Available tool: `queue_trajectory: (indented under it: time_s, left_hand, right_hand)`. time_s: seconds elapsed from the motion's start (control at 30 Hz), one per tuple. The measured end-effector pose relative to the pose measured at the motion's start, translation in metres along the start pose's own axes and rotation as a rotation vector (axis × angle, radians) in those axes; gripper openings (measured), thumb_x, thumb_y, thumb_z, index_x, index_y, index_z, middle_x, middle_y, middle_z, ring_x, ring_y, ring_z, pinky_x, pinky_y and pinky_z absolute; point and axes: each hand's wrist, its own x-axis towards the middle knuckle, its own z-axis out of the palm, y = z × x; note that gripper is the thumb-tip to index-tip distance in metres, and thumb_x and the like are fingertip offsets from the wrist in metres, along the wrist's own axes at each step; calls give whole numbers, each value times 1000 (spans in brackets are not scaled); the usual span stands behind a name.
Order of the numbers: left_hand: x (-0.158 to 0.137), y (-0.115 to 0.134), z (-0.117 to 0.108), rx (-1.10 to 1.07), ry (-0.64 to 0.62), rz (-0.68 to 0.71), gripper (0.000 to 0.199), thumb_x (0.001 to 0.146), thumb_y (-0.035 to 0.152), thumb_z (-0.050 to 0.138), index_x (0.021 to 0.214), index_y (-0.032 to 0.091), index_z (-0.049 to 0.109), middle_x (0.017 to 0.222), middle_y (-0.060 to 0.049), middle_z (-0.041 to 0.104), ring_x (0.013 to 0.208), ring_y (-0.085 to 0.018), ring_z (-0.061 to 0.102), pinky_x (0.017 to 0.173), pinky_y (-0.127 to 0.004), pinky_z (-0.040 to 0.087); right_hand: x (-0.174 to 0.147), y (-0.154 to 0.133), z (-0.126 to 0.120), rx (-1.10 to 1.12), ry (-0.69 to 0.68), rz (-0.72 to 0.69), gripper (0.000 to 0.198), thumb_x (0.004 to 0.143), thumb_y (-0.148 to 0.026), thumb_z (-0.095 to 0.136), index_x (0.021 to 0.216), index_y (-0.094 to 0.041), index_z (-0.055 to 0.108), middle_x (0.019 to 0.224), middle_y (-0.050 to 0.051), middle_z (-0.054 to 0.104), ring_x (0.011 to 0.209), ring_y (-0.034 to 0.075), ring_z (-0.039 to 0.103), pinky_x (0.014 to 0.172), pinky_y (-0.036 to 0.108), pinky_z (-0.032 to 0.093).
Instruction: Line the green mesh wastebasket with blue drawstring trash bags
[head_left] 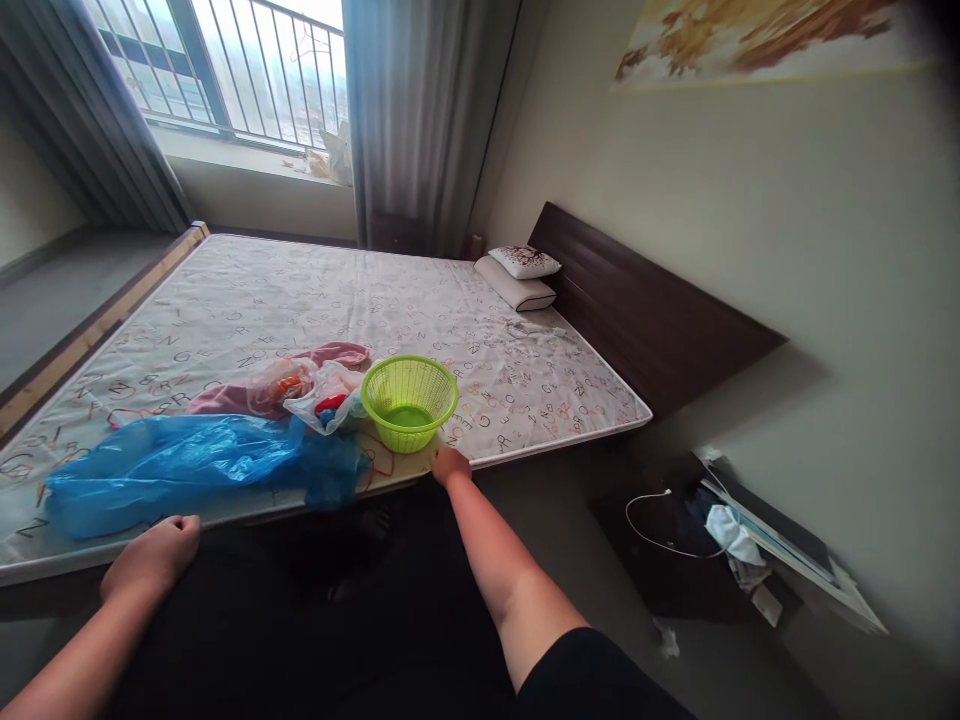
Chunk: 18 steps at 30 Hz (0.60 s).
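My left hand [154, 552] is curled into a fist, near the front edge of the mattress [420, 300]. A crumpled blue plastic bag [187, 460] lies just beyond it. My right hand [451, 466] is closed too, close to the mattress edge and just in front of a bright green plastic basket [409, 400]. No object sticks out of either fist. The basket stands upright, with nothing seen inside. Left of it lie a clear bag with red and blue contents [328, 393], another clear bag with something orange [283, 386], and pink cloth [221, 399].
Pillows [521, 275] are stacked by the dark headboard [645, 300]. At the lower right, a dark low cabinet [660, 540] holds a white cable and several flat items. A window [247, 70] with grey curtains [420, 110] is behind the bed.
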Motion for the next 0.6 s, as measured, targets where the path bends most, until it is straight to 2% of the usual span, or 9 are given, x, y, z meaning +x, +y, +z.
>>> queue_trajectory:
  time_s: [0.27, 0.4, 0.5, 0.57, 0.6]
  left_hand:
    - [14, -7, 9, 28, -20, 97, 49, 99, 46, 35, 110, 16, 72, 127, -23, 77, 115, -39, 72, 83, -37, 50]
    - [26, -2, 15, 55, -40, 211, 42, 95, 46, 44, 108, 16, 71, 123, -22, 78, 116, -39, 72, 89, -37, 51]
    - [24, 28, 30, -12, -60, 399, 46, 89, 44, 56, 121, 15, 70, 124, -19, 78, 118, -37, 72, 95, -36, 51]
    - [14, 62, 47, -98, -98, 526, 65, 85, 46, 62, 141, 14, 64, 117, -17, 79, 112, -35, 74, 93, -36, 52]
    - [6, 82, 57, -134, -138, 568, 76, 83, 49, 64, 151, 15, 57, 103, -14, 80, 100, -35, 76, 89, -37, 53]
  right_hand:
    - [-4, -1, 0, 28, -8, -49, 41, 105, -36, 41, 123, -25, 76, 132, 12, 77, 122, 30, 73, 96, 38, 55]
    - [-1, -1, 0, 49, -6, -73, 44, 107, -37, 37, 127, -25, 74, 135, 11, 76, 124, 29, 71, 98, 38, 54]
    - [0, -2, -3, 69, -12, -89, 45, 107, -38, 37, 127, -25, 75, 135, 11, 76, 123, 29, 71, 97, 38, 54]
    - [-1, -2, -4, 79, -8, -97, 45, 107, -37, 37, 127, -24, 75, 134, 11, 76, 122, 29, 71, 98, 38, 54]
    - [-2, -2, -5, 81, -3, -99, 45, 107, -37, 37, 127, -23, 75, 133, 12, 76, 121, 29, 71, 100, 39, 53]
